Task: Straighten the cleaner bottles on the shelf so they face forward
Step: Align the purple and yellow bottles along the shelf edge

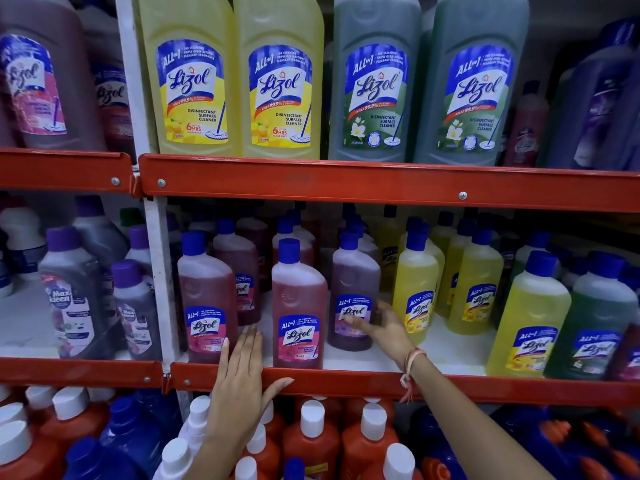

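Note:
On the middle shelf stand small cleaner bottles with blue caps. A pink bottle (204, 299) is at the left, a second pink bottle (298, 306) in the middle, and a purple bottle (355, 292) to its right, set further back. My right hand (384, 327) is open around the lower right side of the purple bottle, thumb across its label, fingers behind it. My left hand (242, 368) lies flat and open on the red shelf rail (346, 381), fingertips between the two pink bottles, holding nothing. Labels on all three face forward.
Yellow bottles (415, 289) and a green one (595, 323) fill the right of the same shelf. Large yellow and green bottles (377, 81) stand on the shelf above. Purple-capped bottles (72, 292) sit in the left bay. Orange and blue bottles with white caps (311, 441) crowd the shelf below.

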Available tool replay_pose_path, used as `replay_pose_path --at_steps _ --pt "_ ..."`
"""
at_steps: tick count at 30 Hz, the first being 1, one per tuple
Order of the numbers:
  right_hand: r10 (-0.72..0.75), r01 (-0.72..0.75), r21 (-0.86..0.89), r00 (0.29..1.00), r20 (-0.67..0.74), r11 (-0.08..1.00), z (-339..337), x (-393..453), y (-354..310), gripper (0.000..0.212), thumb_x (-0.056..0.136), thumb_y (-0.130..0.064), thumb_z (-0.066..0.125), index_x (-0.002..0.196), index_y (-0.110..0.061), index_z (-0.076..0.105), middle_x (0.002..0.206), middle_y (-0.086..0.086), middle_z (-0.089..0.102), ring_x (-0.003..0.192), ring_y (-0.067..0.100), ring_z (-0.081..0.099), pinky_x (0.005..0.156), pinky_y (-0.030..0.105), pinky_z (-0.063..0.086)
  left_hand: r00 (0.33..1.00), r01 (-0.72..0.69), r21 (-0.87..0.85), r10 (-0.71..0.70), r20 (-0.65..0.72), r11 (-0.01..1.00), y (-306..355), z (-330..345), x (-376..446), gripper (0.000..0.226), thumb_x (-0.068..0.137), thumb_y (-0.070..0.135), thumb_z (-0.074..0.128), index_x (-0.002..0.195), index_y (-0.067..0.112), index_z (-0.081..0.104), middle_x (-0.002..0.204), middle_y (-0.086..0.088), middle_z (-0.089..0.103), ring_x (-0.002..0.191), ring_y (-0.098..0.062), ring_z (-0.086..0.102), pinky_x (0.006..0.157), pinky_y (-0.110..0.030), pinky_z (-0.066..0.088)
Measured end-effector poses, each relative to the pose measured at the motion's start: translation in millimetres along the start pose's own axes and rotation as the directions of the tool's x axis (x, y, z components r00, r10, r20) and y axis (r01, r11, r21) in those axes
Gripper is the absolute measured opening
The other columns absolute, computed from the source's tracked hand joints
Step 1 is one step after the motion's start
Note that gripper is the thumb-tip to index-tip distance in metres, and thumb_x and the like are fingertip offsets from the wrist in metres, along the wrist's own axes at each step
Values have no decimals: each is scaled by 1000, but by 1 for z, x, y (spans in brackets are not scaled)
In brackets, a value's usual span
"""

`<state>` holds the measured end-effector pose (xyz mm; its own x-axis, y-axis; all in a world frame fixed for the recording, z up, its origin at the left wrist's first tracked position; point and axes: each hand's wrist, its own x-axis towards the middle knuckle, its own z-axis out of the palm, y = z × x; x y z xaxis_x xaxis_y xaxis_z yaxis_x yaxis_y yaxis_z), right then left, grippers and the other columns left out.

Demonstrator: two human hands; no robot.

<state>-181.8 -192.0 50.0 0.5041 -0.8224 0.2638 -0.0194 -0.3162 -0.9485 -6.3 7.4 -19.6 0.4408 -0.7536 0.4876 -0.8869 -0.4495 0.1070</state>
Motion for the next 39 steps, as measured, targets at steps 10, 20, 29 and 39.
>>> replay_pose_path --at_steps 10,20,29,39 --pt "-42 46 -33 993 111 998 -17 -39 1 64 63 -36 79 118 -14 55 108 3 71 94 8 69 77 23 57 1000 -5 18 5 9 1000 1 -3 -2 90 85 72 25 134 -1 46 136 -19 55 128 -31 51 119 -38 2" --pt "-61 74 -80 987 147 994 -23 -54 -4 71 58 -49 76 118 -18 55 112 2 70 101 9 67 83 26 57 999 -29 11 28 47 1000 0 -8 -4 93 83 75 27 133 0 46 137 -19 55 128 -30 51 119 -37 2" --pt "-229 173 -174 894 -385 969 -67 -40 -4 59 76 -46 69 125 -21 49 127 2 51 116 16 52 92 31 50 999 -20 0 20 50 1000 0 -4 -2 93 81 75 28 131 0 47 132 -20 58 125 -32 54 120 -35 -2" --pt "105 -116 -72 985 -138 991 -101 11 24 84 58 -35 84 129 -19 42 132 10 54 122 28 51 97 35 43 999 -35 18 35 0 999 -3 2 1 95 79 77 28 136 2 39 136 -19 55 128 -31 51 119 -38 1"
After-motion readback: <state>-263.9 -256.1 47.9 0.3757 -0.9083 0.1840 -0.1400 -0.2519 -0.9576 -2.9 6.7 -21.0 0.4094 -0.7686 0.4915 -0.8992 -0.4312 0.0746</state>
